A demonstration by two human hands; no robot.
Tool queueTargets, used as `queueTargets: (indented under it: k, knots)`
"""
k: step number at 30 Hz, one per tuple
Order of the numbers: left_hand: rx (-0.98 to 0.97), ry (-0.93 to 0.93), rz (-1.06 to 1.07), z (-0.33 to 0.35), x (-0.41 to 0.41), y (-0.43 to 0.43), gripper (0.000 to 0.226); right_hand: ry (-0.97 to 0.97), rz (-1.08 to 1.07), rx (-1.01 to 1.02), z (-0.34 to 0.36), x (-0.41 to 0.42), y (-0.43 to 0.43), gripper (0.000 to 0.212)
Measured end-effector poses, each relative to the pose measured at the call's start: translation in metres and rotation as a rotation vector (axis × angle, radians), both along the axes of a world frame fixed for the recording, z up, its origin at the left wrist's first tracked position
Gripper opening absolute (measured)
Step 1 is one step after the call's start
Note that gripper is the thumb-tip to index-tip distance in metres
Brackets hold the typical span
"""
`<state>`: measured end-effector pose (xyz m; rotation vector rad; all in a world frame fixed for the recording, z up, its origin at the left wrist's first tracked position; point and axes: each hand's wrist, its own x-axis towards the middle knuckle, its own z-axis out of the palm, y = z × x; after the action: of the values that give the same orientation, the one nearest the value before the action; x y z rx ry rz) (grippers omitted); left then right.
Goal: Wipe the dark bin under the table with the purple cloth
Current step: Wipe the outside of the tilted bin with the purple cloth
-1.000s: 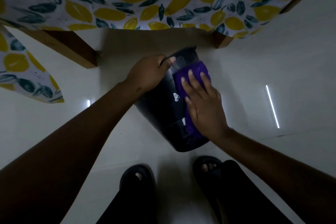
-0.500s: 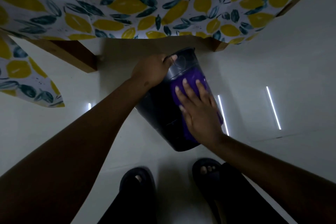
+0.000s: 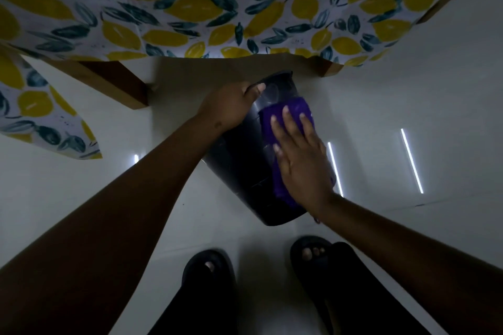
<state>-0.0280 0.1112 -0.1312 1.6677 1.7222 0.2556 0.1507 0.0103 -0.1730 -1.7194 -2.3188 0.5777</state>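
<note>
- Bin, dark (image 3: pixel 239 171): tapered plastic, tipped over at a slant on the pale floor (image 3: pixel 81 185), open mouth pointing away toward the table edge, narrow base nearest the person's feet.
- Cloth, purple (image 3: pixel 292 110): laid flat along the upper-facing side of the bin, from just below the rim down toward the base; mostly covered by the right hand.
- Left hand (image 3: pixel 228 109): curled around the bin's rim at its left side, fingers (image 3: pixel 257 88) hooked over the lip, gripping it.
- Right hand (image 3: pixel 302 160): open and flat, fingers spread and extended, palm pressing the purple cloth against the bin's side.
- Tablecloth (image 3: pixel 217 5): white with yellow lemons and dark green leaves, hanging over the table above the bin; one corner droops at far left.
- Table leg, wooden (image 3: pixel 117 84): brown, left of the bin, apart from it.
- Sandals, dark (image 3: pixel 209 275): two, on the person's feet, just below the bin's base.
- Light streaks (image 3: pixel 411 160): thin white reflections on the floor, right of the bin.
</note>
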Motion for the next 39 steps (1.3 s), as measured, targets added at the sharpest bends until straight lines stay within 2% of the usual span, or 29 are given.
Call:
queueTargets:
  k: [5,10,15,17,22,25,29,31,35,37,39]
  knots:
    - [-0.082,-0.105,-0.039,0.003,-0.011,0.003,0.033,0.152,-0.139,-0.053,-0.004,0.004,0.017,0.056]
    - [0.001,0.014,-0.057,-0.005,-0.023,-0.010,0.045,0.206,-0.181,-0.060,-0.011,0.012,0.012,0.052]
    - [-0.018,0.072,-0.025,-0.003,-0.009,0.003,0.042,-0.056,0.105,0.036,-0.017,0.021,-0.055,0.060]
    - [0.000,0.074,-0.052,-0.005,-0.004,0.005,0.039,-0.102,0.187,0.041,-0.015,0.020,-0.048,0.062]
    - [0.025,0.045,-0.093,-0.001,-0.003,0.007,0.042,0.030,0.047,0.056,-0.002,-0.001,0.017,0.052]
    - [0.020,0.063,-0.059,-0.005,-0.005,0.006,0.041,0.061,-0.005,0.057,-0.007,0.005,0.007,0.052]
    - [0.027,0.077,-0.015,-0.007,-0.004,0.006,0.043,-0.170,0.251,0.097,-0.011,0.010,-0.051,0.060]
    - [0.019,0.063,-0.019,-0.004,0.000,0.008,0.040,-0.183,0.286,0.113,-0.013,0.013,-0.046,0.061]
    - [0.001,-0.006,-0.039,0.003,-0.003,0.009,0.033,0.026,0.027,0.013,-0.007,0.008,-0.018,0.055]
    - [-0.015,-0.051,-0.026,0.003,-0.015,-0.001,0.028,0.182,-0.150,-0.103,-0.009,0.010,0.004,0.053]
    - [0.002,-0.045,-0.012,-0.001,-0.025,-0.015,0.035,0.327,-0.279,-0.227,-0.014,0.017,0.023,0.052]
